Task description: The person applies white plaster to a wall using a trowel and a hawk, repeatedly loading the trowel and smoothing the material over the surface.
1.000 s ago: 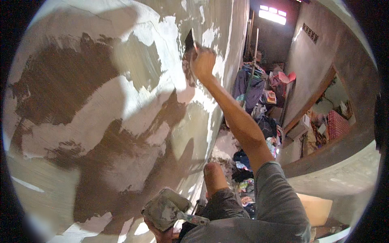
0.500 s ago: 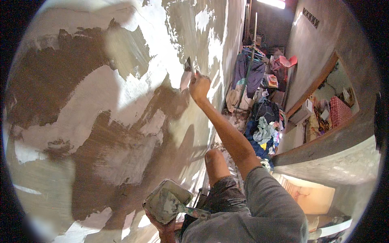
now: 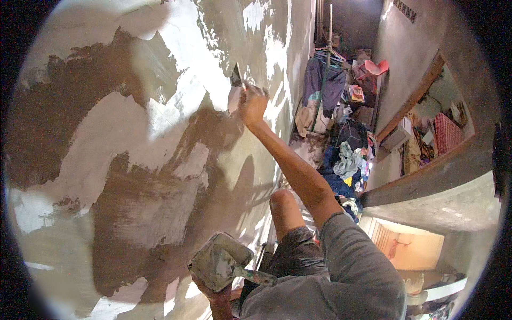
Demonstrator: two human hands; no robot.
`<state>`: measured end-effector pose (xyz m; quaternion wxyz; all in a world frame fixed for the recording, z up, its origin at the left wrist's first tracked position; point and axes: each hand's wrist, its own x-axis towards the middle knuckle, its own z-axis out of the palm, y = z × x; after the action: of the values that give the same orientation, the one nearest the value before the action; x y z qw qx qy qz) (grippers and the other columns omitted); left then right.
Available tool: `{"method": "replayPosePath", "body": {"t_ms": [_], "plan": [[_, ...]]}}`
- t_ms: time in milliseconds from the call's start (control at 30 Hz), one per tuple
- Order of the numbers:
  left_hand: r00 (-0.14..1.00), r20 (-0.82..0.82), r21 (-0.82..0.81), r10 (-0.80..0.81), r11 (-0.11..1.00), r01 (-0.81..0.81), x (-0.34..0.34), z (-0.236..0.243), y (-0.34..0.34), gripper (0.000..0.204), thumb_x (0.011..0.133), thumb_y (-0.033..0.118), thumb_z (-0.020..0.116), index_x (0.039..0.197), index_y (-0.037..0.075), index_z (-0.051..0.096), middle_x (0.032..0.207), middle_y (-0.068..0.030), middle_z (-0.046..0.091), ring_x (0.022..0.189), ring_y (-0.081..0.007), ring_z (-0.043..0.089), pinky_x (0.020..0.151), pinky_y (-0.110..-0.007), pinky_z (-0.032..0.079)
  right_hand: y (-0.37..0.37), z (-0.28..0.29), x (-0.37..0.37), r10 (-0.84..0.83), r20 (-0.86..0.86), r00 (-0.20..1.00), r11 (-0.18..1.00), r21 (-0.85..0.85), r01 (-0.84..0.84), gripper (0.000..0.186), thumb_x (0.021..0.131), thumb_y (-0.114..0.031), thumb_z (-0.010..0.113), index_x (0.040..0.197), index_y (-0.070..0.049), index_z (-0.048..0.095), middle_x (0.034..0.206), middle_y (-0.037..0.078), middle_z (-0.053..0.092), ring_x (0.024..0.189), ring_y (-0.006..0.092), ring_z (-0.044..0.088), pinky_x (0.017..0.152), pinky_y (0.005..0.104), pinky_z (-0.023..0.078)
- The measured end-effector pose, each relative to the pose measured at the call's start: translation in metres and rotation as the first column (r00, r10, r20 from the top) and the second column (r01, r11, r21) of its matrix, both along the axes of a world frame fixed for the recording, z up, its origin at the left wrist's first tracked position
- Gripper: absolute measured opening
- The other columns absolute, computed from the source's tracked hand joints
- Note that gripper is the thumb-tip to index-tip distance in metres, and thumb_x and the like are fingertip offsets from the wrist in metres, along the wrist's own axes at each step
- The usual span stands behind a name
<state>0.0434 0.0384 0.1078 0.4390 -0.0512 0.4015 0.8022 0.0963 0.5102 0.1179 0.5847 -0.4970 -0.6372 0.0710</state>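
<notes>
My right hand (image 3: 254, 106) is raised to the wall, its fingers wrapped round a putty knife (image 3: 236, 76) whose dark blade points up along the surface. That wall (image 3: 144, 208) carries pale patches of filler over brown and grey plaster. Low down, close to my body, my left hand (image 3: 217, 296) grips a squarish tray (image 3: 205, 262) from underneath, smeared with grey-white filler. Across the tray rests a scraper (image 3: 258, 277), its stained handle toward my shirt. The tray hides part of my left fingers.
Beyond my right arm, dark trousers (image 3: 324, 80) hang by a pole (image 3: 326, 64). Under them lies a heap of clothes (image 3: 346, 160). A red plastic chair (image 3: 376, 68) stands farther back. On the right, an opening in the wall holds a red checked bundle (image 3: 447, 133).
My right hand and the putty knife have shifted slightly left in view, and the blade shows at a different angle. The view has tilted a little. My left hand still holds the tray.
</notes>
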Motion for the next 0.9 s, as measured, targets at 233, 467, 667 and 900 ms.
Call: {"method": "replayPosePath", "body": {"t_ms": [233, 467, 667, 900], "plan": [[0.963, -0.199, -0.046, -0.182, 0.983, 0.177, -0.017, -0.035, -0.008, 0.061, 0.089, 0.050, 0.044, 0.136, 0.014, 0.029, 0.138, -0.0111, 0.033, 0.125, -0.0310, 0.035, 0.103, -0.051, 0.031, 0.002, 0.003, 0.000, 0.006, 0.038, 0.999, 0.997, 0.072, -0.009, 0.036, 0.082, -0.010, 0.053, 0.117, -0.004, 0.056, 0.098, 0.014, 0.064, 0.101, 0.0283, 0.056, 0.098, 0.0475, 0.029], [0.981, -0.073, 0.075, -0.178, 0.980, 0.183, -0.017, -0.036, -0.010, 0.066, 0.086, 0.055, 0.045, 0.136, 0.014, 0.030, 0.136, -0.0110, 0.035, 0.124, -0.0309, 0.036, 0.102, -0.050, 0.034, -0.015, 0.013, -0.006, 0.043, 0.044, 0.998, 0.990, 0.131, -0.049, 0.041, 0.079, -0.005, 0.055, 0.119, -0.009, 0.055, 0.101, 0.013, 0.063, 0.103, 0.0275, 0.055, 0.100, 0.0487, 0.026], [0.921, -0.327, -0.121, -0.209, 0.976, 0.179, -0.006, -0.029, -0.004, 0.068, 0.079, 0.040, 0.058, 0.135, 0.016, 0.028, 0.133, -0.0121, 0.037, 0.121, -0.0300, 0.039, 0.100, -0.048, 0.037, -0.016, 0.014, -0.011, 0.043, 0.080, 0.996, 0.980, 0.193, -0.057, 0.044, 0.077, -0.005, 0.056, 0.121, -0.010, 0.054, 0.104, 0.014, 0.062, 0.103, 0.0300, 0.054, 0.100, 0.0497, 0.025], [0.975, 0.224, 0.060, -0.008, 0.998, -0.005, 0.003, 0.012, 0.010, 0.097, 0.060, 0.005, 0.080, 0.136, 0.015, 0.021, 0.130, -0.0151, 0.040, 0.119, -0.0286, 0.042, 0.101, -0.045, 0.038, -0.011, 0.025, -0.010, 0.011, 0.078, 0.997, 0.976, 0.214, -0.028, 0.048, 0.077, -0.006, 0.054, 0.125, -0.010, 0.051, 0.103, 0.013, 0.061, 0.105, 0.0301, 0.053, 0.101, 0.0500, 0.024]]}}
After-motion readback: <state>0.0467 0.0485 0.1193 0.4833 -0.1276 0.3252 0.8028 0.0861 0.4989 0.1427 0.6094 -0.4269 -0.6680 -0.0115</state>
